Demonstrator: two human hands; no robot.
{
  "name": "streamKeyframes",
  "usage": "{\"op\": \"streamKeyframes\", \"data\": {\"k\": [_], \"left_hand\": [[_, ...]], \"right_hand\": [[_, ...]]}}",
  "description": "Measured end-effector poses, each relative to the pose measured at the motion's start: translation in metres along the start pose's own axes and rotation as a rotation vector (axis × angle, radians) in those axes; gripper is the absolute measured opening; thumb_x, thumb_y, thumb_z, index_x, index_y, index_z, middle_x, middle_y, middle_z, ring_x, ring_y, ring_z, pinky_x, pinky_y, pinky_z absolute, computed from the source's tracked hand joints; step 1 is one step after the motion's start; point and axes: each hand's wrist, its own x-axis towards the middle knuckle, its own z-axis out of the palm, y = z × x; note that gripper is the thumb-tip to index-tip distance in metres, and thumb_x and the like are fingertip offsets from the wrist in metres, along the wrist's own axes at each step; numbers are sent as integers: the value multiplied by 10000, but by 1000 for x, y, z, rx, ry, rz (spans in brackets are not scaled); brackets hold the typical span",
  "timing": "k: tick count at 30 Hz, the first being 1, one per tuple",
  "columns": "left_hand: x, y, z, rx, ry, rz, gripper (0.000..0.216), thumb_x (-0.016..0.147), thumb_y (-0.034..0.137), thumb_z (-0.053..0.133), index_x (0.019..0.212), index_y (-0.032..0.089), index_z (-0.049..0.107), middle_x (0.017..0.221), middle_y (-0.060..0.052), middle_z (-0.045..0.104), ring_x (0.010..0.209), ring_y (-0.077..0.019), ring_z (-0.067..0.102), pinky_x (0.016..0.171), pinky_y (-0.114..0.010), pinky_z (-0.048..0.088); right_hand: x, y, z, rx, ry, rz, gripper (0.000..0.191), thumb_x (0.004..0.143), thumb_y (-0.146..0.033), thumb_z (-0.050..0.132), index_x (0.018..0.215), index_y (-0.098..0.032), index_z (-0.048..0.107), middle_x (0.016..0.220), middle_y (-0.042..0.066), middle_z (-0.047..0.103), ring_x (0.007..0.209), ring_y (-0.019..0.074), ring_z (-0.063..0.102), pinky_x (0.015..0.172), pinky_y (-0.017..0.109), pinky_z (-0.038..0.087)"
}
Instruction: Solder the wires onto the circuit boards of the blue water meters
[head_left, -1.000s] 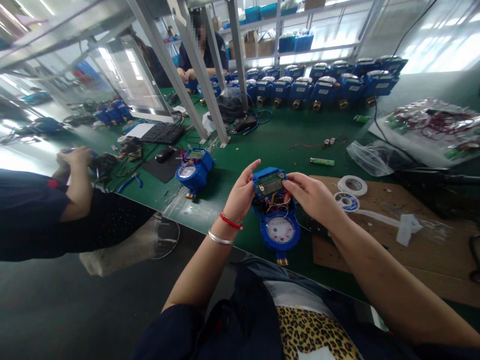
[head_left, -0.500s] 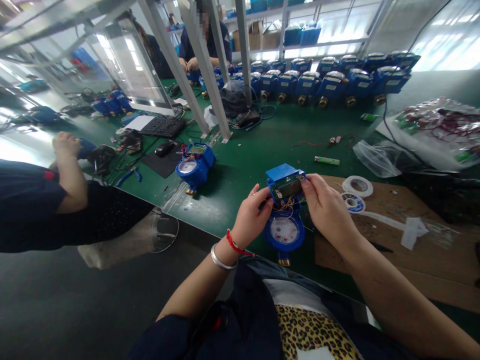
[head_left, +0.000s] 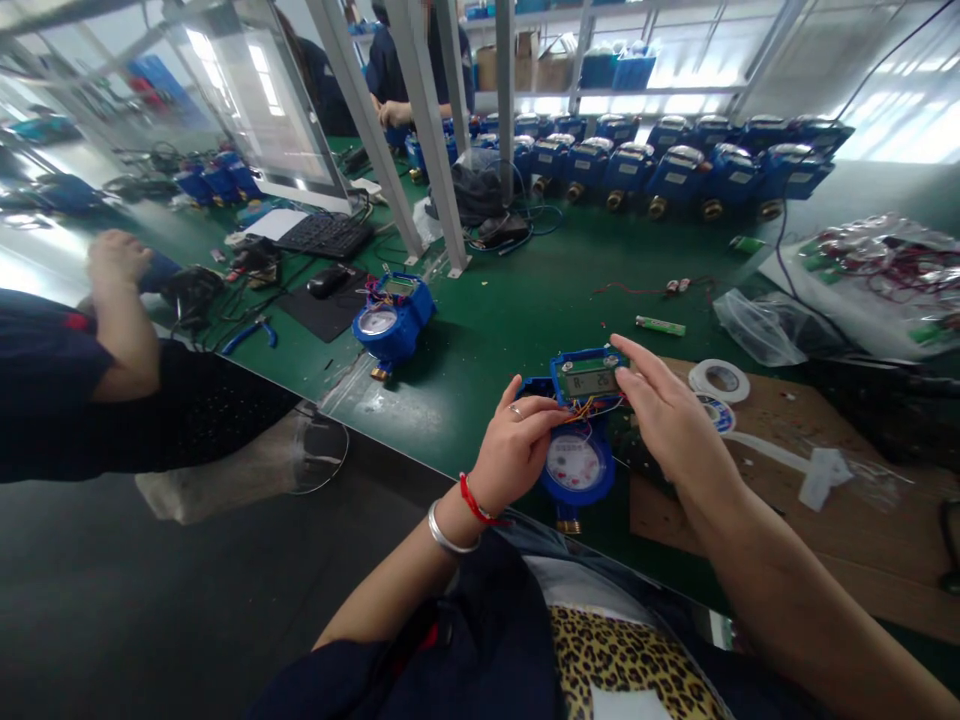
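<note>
A blue water meter (head_left: 575,462) with a round white dial and a brass fitting stands before me at the bench edge. Above its dial, a blue-framed display module (head_left: 590,382) is tilted so its lit LCD faces me. Orange and yellow wires (head_left: 589,406) run between module and meter. The fingers of my left hand (head_left: 511,450) are closed at the meter's upper part, beside the wires; their exact contact is partly hidden. My right hand (head_left: 664,415) grips the module's right edge between thumb and fingers.
Another opened blue meter (head_left: 394,318) stands to the left, near a mouse (head_left: 328,282). Tape rolls (head_left: 718,380) lie on cardboard (head_left: 787,540) at right, with a green battery (head_left: 660,326) behind. Metal posts (head_left: 435,150) and rows of meters (head_left: 679,178) stand farther back. A co-worker's arm (head_left: 124,310) is at left.
The display module has turned and moved lower and rightward, so its LCD digits now show. My left fingers have shifted toward the wires. My right fingers have stretched along the module's edge.
</note>
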Motion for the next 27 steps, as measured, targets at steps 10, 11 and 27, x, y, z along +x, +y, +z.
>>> {"op": "streamKeyframes", "data": {"k": [10,11,27], "left_hand": [[-2,10,-2,22,74,-96,260,898,62,436,942,207,648,931,-39,701,1118,-198,594,1166,-546,276],[-3,10,-1,7,72,-105,266,892,55,434,941,207,646,927,-39,701,1110,-197,597,1164,-544,277],[-6,6,4,-68,132,-141,258,896,65,444,947,206,653,951,-34,704,1094,-181,607,1148,-511,303]], "right_hand": [[4,-9,8,-117,-79,-10,399,950,-340,389,1256,-221,616,1216,84,671,1098,279,632,932,440,501],[3,-10,8,-137,-71,-11,398,951,-334,386,1252,-217,617,1201,88,677,1079,283,639,912,440,505],[-10,-16,10,-30,21,13,375,953,-329,401,1233,-198,614,1227,83,665,1090,255,630,903,395,490]]}}
